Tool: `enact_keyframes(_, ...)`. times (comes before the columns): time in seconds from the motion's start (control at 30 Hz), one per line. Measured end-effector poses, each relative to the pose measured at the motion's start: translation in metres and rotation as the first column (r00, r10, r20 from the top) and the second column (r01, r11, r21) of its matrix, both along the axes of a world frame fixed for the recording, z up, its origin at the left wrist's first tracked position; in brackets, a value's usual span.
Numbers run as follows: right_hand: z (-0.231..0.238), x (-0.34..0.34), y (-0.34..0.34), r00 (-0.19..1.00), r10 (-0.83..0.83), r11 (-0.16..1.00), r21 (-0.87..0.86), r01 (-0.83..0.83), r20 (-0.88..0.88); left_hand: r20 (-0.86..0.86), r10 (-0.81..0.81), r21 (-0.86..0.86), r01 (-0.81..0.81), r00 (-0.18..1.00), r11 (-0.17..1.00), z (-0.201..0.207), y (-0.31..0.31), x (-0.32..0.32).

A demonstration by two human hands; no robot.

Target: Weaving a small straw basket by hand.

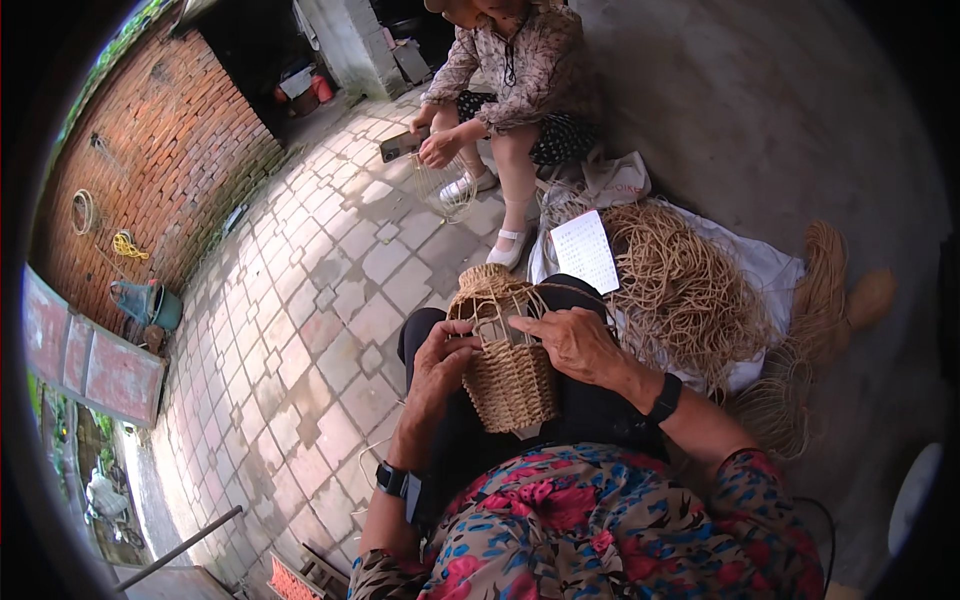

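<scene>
A small half-woven straw basket (508, 375) lies on my lap, its unwoven frame end pointing away from me. My left hand (441, 352) grips the basket's left side near the bare frame ribs. My right hand (573, 341) rests on the top right of the basket, fingers curled over the ribs and a strand. Both wrists wear dark bands.
A heap of loose straw cord (686, 285) lies on a white sheet at my right, with a paper sheet (585, 250) on it. Another person (510, 70) sits ahead holding a phone (400, 145). A brick wall (150, 150) rises on the left; paving stones (300, 330) cover the ground.
</scene>
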State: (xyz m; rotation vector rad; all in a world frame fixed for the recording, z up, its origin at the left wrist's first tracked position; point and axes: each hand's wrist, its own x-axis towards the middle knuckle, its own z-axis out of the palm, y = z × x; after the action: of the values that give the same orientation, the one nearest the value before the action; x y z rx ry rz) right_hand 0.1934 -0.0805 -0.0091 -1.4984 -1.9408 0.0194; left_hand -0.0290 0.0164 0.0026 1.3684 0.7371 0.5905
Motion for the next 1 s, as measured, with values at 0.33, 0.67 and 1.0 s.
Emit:
enact_keyframes(0.33, -0.012, 0.012, -0.010, 0.980, -0.100, 0.992, -0.094, 0.085, -0.170, 0.019, 0.010, -0.023, -0.010, 1.000, 1.000, 0.002, -0.002, 0.001)
enact_keyframes(0.67, -0.021, 0.016, -0.011, 0.982, -0.082, 0.991, -0.116, 0.063, -0.168, 0.017, 0.024, -0.011, -0.024, 1.000, 1.000, -0.005, 0.000, 0.000)
enact_keyframes(1.0, -0.039, 0.026, -0.009, 0.974, -0.164, 0.985, -0.071, 0.155, -0.158, 0.040, 0.030, -0.024, -0.029, 0.999, 0.999, -0.008, 0.002, 0.002)
